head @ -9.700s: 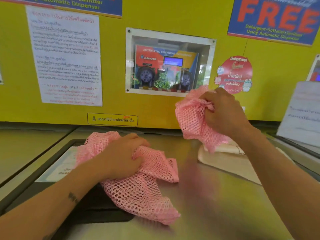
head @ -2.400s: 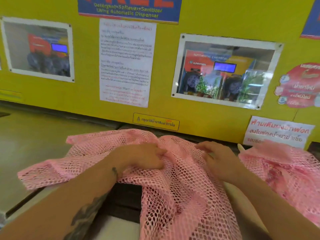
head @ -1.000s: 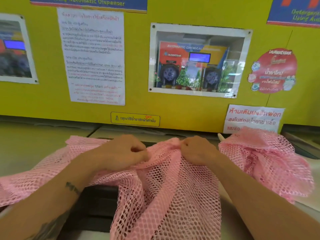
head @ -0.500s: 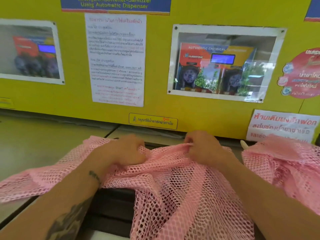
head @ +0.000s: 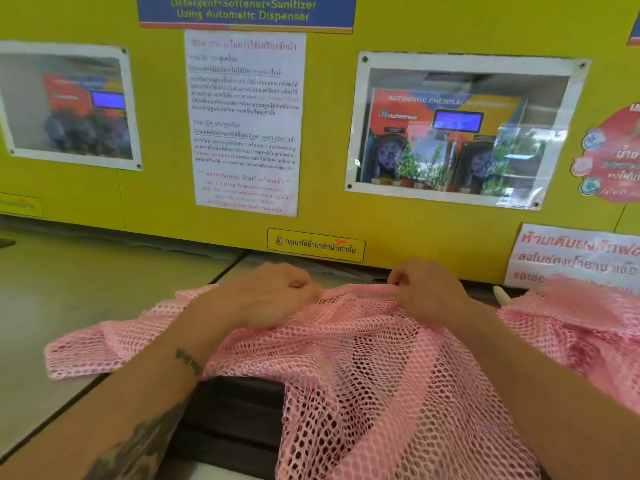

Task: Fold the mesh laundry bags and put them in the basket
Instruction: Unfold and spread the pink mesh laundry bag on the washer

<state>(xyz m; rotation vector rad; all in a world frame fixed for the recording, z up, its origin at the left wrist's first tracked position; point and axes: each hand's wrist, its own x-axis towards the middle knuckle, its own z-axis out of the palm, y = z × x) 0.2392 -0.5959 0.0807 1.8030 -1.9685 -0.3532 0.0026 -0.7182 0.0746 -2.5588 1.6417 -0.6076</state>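
Note:
A large pink mesh laundry bag (head: 363,368) lies spread over the steel machine top, one flap trailing out to the left. My left hand (head: 266,299) and my right hand (head: 427,292) each grip its far edge with curled fingers, a short span of mesh stretched between them. A second pink mesh bag (head: 581,323) sits bunched at the right, apart from both hands. No basket is in view.
The yellow wall (head: 415,22) with taped notices and a dispenser window (head: 457,129) rises just behind the bag. A dark lid panel (head: 235,420) shows under the mesh. A pale plastic tip (head: 501,295) pokes out beside the second bag.
My hands have spread slightly farther apart along the bag's far edge, pulling the mesh straighter. The view shifted a little; the second bag has not moved.

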